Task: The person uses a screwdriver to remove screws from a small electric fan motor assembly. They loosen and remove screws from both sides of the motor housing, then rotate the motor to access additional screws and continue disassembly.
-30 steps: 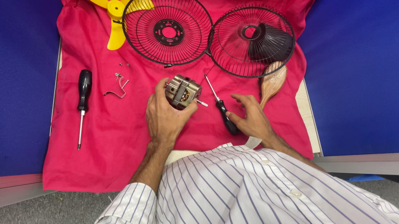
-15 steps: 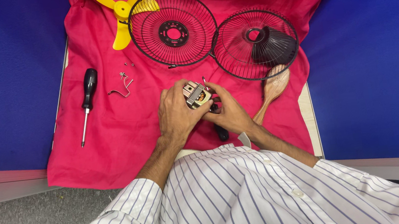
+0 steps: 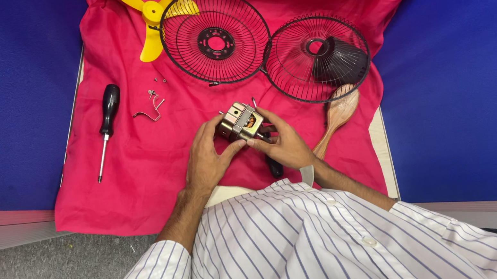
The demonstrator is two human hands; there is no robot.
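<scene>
While steadying for inspection, left hand [image 3: 206,161] and right hand [image 3: 285,144] clasped around motor block [image 3: 241,121], grilles [image 3: 214,35] at 12 o'clock

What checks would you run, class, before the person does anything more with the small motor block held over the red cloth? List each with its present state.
1. Both hands on the motor block: ok; left hand and right hand grip it from either side.
2. Block held over the red cloth: ok.
3. Long screwdriver within reach: ok; it lies apart, to the left on the cloth.
4. Small loose parts kept together: ok; they lie between the screwdriver and the rear grille.
5. Second dark tool handle free: cannot tell; the right hand hides most of it.
6. Yellow fan blade out of the way: ok.
</scene>
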